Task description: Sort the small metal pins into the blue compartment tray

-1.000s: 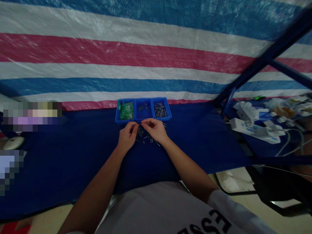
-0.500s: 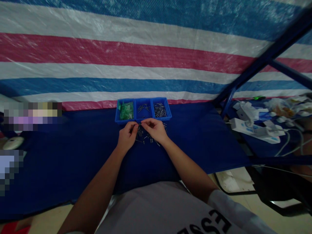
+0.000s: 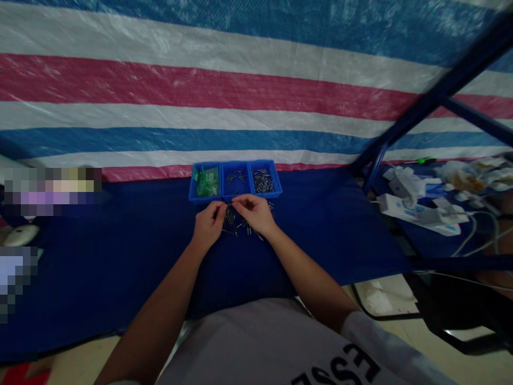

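Observation:
My left hand (image 3: 211, 219) and my right hand (image 3: 255, 213) meet fingertip to fingertip just in front of the blue bins. Both are closed in a pinch on a small, thin piece between them, too small to name. Below and around my fingers, several slim metal pins (image 3: 249, 230) lie scattered on the dark blue cloth. The left bin (image 3: 193, 192) holds green plastic packets (image 3: 208, 183). A few thin pins (image 3: 240, 175) lie in the middle bin (image 3: 231, 186). Many short metal pieces (image 3: 263, 182) fill the right bin (image 3: 279, 189).
A blue cloth (image 3: 120, 256) covers the table. Striped sheeting (image 3: 240, 96) hangs behind it. To the right, beyond a blue metal frame (image 3: 374, 166), are a white power strip (image 3: 420, 216), cables and plastic bags. A chair (image 3: 452, 315) stands at the lower right.

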Available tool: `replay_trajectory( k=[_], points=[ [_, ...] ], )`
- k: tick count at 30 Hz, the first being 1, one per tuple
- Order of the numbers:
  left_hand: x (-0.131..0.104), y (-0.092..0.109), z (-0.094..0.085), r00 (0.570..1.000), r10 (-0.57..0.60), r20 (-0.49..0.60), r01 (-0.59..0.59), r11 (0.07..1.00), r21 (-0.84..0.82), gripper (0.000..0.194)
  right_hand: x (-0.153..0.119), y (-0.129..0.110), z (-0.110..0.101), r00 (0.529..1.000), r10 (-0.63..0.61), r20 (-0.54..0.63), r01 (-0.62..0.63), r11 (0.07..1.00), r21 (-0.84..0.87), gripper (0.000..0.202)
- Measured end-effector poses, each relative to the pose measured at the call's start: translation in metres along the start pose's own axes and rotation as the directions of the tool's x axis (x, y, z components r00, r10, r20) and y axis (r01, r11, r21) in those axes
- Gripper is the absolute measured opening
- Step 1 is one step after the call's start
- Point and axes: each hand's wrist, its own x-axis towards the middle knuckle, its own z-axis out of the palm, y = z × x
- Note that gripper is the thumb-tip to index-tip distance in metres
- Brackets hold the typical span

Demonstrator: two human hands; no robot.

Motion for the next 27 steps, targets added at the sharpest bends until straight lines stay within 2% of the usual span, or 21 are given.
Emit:
replay_trajectory(
  k=[13,27],
  points=[
    [-0.002,-0.0013,0.0032,0.998,-0.052,-0.04,0.049,0.997,-0.067,0.023,-0.0001,-0.0004,-0.0006,1.0,0.008,0.012,-0.007,1.0,-0.013,0.021],
    [-0.0009,0.0014,-0.0001,1.0,-0.028,-0.001,0.028,0.999,-0.028,0.024,-0.0003,-0.0014,-0.0002,1.0,0.006,0.0,-0.006,1.0,-0.007,0.018]
  ],
)
